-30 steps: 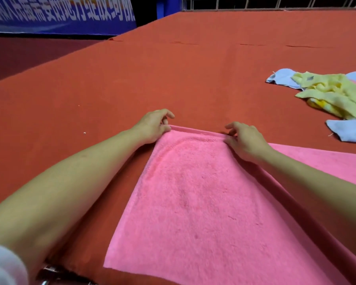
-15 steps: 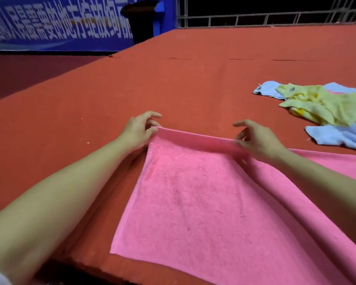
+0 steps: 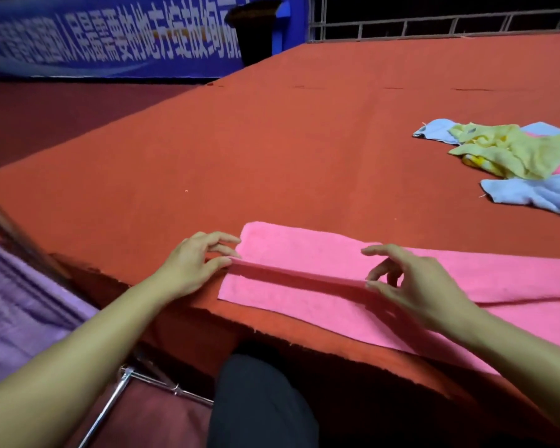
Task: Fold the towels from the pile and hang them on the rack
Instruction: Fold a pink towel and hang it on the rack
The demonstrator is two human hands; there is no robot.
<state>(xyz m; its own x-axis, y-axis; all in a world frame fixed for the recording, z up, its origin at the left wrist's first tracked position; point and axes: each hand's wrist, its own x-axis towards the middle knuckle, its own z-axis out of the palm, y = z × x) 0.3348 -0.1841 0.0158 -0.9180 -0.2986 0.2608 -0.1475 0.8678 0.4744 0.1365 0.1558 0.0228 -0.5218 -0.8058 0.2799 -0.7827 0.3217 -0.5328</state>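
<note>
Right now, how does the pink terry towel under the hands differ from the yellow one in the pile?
The pink terry towel lies flat at the near edge of the red table, a folded edge lifted; the yellow terry towel is crumpled.
Left hand and right hand pinch the pink towel; nothing touches the yellow, which lies on blue towels.
Both are terry.

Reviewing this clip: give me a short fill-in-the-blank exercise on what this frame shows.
1. Both hands pinch a raised fold of the ____ terry towel.
2. The left hand holds the fold near the towel's ____ end.
3. In the crumpled towel pile, a ____ towel lies on top of light blue ones.

Missing words: pink; left; yellow
</note>
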